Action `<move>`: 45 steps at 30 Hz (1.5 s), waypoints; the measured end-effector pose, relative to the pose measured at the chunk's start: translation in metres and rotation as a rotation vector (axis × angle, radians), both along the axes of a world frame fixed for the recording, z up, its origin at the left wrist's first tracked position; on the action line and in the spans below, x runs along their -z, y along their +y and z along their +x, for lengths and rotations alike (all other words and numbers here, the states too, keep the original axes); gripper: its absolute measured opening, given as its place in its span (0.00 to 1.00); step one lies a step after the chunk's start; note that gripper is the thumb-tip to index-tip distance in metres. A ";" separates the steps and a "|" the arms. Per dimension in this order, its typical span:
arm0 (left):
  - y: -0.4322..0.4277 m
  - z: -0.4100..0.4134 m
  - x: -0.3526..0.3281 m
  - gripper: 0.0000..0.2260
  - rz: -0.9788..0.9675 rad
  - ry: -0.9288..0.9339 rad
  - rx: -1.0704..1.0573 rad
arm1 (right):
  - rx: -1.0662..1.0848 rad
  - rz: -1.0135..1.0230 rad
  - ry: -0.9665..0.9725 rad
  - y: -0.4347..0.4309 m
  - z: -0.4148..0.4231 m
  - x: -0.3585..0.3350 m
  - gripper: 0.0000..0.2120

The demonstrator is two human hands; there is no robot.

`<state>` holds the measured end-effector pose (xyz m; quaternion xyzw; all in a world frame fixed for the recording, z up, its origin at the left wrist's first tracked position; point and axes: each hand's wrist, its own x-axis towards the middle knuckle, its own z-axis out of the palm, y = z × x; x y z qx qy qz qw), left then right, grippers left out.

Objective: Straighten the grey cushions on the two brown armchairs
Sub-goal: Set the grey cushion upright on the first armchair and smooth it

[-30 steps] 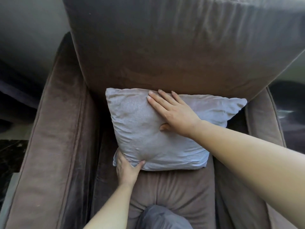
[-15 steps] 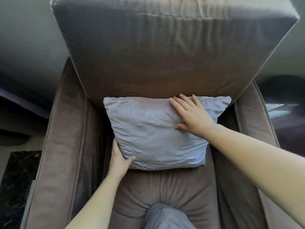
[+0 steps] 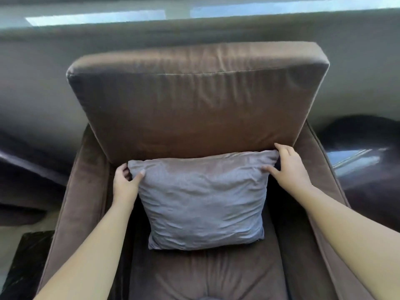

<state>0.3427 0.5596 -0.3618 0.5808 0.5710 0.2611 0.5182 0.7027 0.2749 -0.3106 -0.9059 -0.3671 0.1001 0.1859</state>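
A grey cushion [image 3: 202, 198] stands on the seat of a brown armchair [image 3: 190, 109], leaning against the big back cushion. My left hand [image 3: 125, 180] pinches the cushion's upper left corner, thumb on the front and fingers behind. My right hand [image 3: 287, 167] grips the upper right corner the same way, thumb on the front face. The cushion sits roughly centred and nearly square to the backrest. Only this one armchair is in view.
The armchair's padded arms [image 3: 80, 202] rise on both sides of the seat. A dark marble side table [image 3: 23, 263] stands at the lower left. A dark glossy surface [image 3: 365, 161] lies to the right, and a wall with a window strip [image 3: 97, 17] runs behind.
My left hand left the cushion's lower left corner and took the upper left corner. My right hand slid off the front face to the upper right corner. The view has pulled back and up.
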 end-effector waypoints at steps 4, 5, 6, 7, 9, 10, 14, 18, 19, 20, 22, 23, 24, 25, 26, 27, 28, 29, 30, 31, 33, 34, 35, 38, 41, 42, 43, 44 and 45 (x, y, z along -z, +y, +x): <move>0.011 0.003 -0.001 0.17 -0.097 -0.134 -0.153 | 0.291 0.257 0.444 -0.004 0.005 0.009 0.17; 0.012 0.002 0.001 0.15 -0.119 -0.163 -0.172 | 0.321 0.336 0.512 -0.002 0.004 0.012 0.13; 0.014 0.000 0.002 0.14 -0.142 -0.188 -0.181 | 0.343 0.407 0.575 0.000 0.003 0.015 0.09; 0.014 -0.001 0.004 0.13 -0.159 -0.213 -0.184 | 0.362 0.467 0.632 0.003 0.001 0.016 0.07; 0.015 -0.004 0.006 0.09 -0.166 -0.234 -0.172 | 0.380 0.547 0.725 0.010 -0.004 0.021 0.04; 0.014 -0.005 0.006 0.06 -0.156 -0.233 -0.159 | 0.393 0.577 0.757 0.013 -0.005 0.025 0.04; 0.013 -0.007 0.011 0.07 -0.067 -0.217 -0.166 | 0.506 0.696 0.757 0.018 -0.004 0.036 0.12; 0.002 0.000 -0.006 0.09 0.050 -0.234 -0.228 | 0.589 0.771 0.721 0.007 -0.007 0.029 0.11; -0.001 0.000 -0.010 0.10 0.068 -0.243 -0.252 | 0.610 0.768 0.705 0.001 -0.007 0.028 0.12; -0.004 -0.001 -0.014 0.10 0.080 -0.248 -0.276 | 0.620 0.770 0.683 -0.004 -0.007 0.026 0.12; -0.009 -0.004 -0.017 0.10 0.095 -0.245 -0.312 | 0.627 0.755 0.639 -0.012 -0.009 0.021 0.12; -0.012 -0.007 -0.018 0.09 0.107 -0.231 -0.320 | 0.626 0.748 0.622 -0.014 -0.014 0.015 0.12; -0.014 -0.009 -0.020 0.08 0.130 -0.201 -0.316 | 0.615 0.748 0.603 -0.017 -0.017 0.011 0.13; -0.016 -0.014 -0.020 0.08 0.165 -0.155 -0.292 | 0.599 0.749 0.572 -0.018 -0.022 0.006 0.13; -0.019 -0.019 -0.021 0.08 0.205 -0.105 -0.254 | 0.584 0.749 0.535 -0.021 -0.026 0.004 0.14; -0.022 -0.025 -0.024 0.09 0.243 -0.063 -0.212 | 0.574 0.734 0.497 -0.025 -0.029 0.001 0.15; -0.025 -0.030 -0.028 0.09 0.274 -0.039 -0.174 | 0.566 0.713 0.461 -0.028 -0.032 0.001 0.16; -0.029 -0.035 -0.032 0.09 0.298 -0.032 -0.150 | 0.559 0.688 0.432 -0.032 -0.035 0.000 0.16; -0.032 -0.039 -0.035 0.09 0.311 -0.036 -0.139 | 0.560 0.670 0.409 -0.036 -0.038 0.001 0.16; -0.035 -0.044 -0.037 0.09 0.319 -0.049 -0.143 | 0.570 0.658 0.397 -0.039 -0.041 0.001 0.16; -0.040 -0.049 -0.037 0.09 0.314 -0.065 -0.179 | 0.560 0.651 0.383 -0.041 -0.049 -0.002 0.15; -0.041 -0.052 -0.036 0.09 0.304 -0.063 -0.192 | 0.557 0.647 0.376 -0.041 -0.051 0.000 0.15; -0.041 -0.054 -0.033 0.09 0.292 -0.064 -0.202 | 0.557 0.645 0.374 -0.041 -0.052 0.000 0.16; -0.039 -0.059 -0.026 0.08 0.236 -0.128 -0.203 | 0.560 0.666 0.421 -0.036 -0.051 0.005 0.16; -0.032 -0.055 -0.012 0.06 0.156 -0.200 -0.224 | 0.561 0.669 0.588 -0.029 -0.049 0.016 0.14; -0.031 -0.053 -0.006 0.06 0.114 -0.226 -0.243 | 0.582 0.659 0.670 -0.026 -0.048 0.021 0.15; -0.029 -0.051 0.001 0.06 0.068 -0.259 -0.265 | 0.612 0.645 0.736 -0.024 -0.047 0.026 0.15; -0.027 -0.049 0.005 0.06 0.027 -0.298 -0.283 | 0.640 0.635 0.784 -0.020 -0.045 0.030 0.15; -0.025 -0.047 0.009 0.06 -0.008 -0.330 -0.291 | 0.662 0.631 0.817 -0.016 -0.043 0.032 0.13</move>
